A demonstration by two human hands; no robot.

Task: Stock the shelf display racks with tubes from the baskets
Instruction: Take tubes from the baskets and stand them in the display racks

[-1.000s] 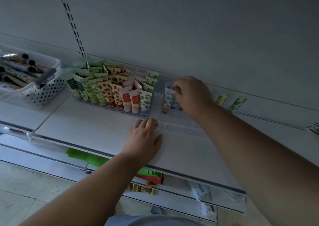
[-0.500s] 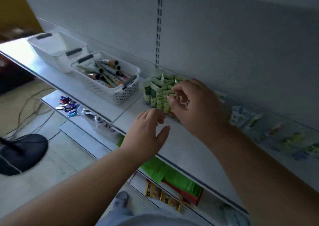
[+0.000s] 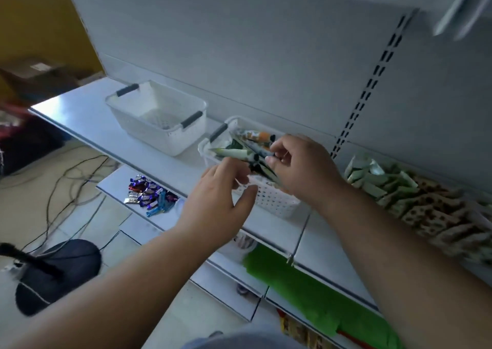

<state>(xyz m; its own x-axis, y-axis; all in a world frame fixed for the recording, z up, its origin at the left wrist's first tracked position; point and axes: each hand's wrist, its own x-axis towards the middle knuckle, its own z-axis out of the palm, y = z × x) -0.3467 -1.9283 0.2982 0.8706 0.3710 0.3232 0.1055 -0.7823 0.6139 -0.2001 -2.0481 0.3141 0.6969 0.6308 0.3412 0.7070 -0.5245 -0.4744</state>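
A white perforated basket stands on the shelf and holds several tubes with dark caps. A pale green tube lies on top, pointing left. My right hand is over the basket's right half, thumb and forefinger pinched on the capped end of a tube. My left hand hovers at the basket's front edge, fingers apart and holding nothing. To the right, the display rack is packed with upright green and brown-patterned tubes, blurred.
An empty white basket with grey handles stands to the left. Wrapped sweets lie on the lower shelf, green packs further right. On the floor are cables and a dark round object.
My view swung left from the display rack to the baskets. Both hands left the rack and moved to the basket of tubes, where the right hand's fingers closed on a tube.
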